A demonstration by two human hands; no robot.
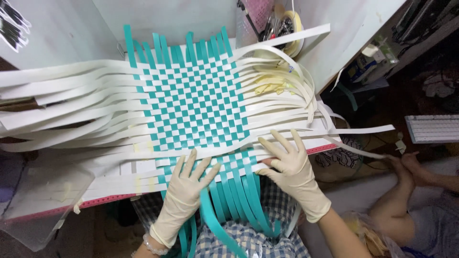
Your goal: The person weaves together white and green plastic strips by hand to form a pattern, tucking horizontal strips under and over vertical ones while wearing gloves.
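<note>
The white worktop (334, 43) carries everything, its near edge trimmed in a red strip (107, 200) that runs just below both hands. Spread over it is a woven mat (193, 102) of teal and white strips in a checker pattern, lying directly beyond the fingertips of both hands. Long loose white strips (62, 98) fan out from the mat to the far left of the left grip, and more white strips (291, 102) curl away above and to the right of the right grip. Loose teal strips (234, 198) hang off the near edge of the mat, passing between the two hands and down over a blue checked cloth on the person's lap (260, 239).

The left hand (184, 193), in a cream glove, lies flat with its grip spread, fingers fanned and pressing on the near edge of the weave where teal and white strips cross; it pinches nothing. The right hand (291, 165), gloved the same, also has its grip spread, palm down on the white strips at the mat's near right corner, with the thumb reaching toward the teal strips between the hands.

Beyond the mat, well away from both hands, a container of tools (272, 24) stands next to a roll of tape (296, 28). Far right of the right grip, another person's arm (401, 196) rests near a white keyboard (432, 128).
</note>
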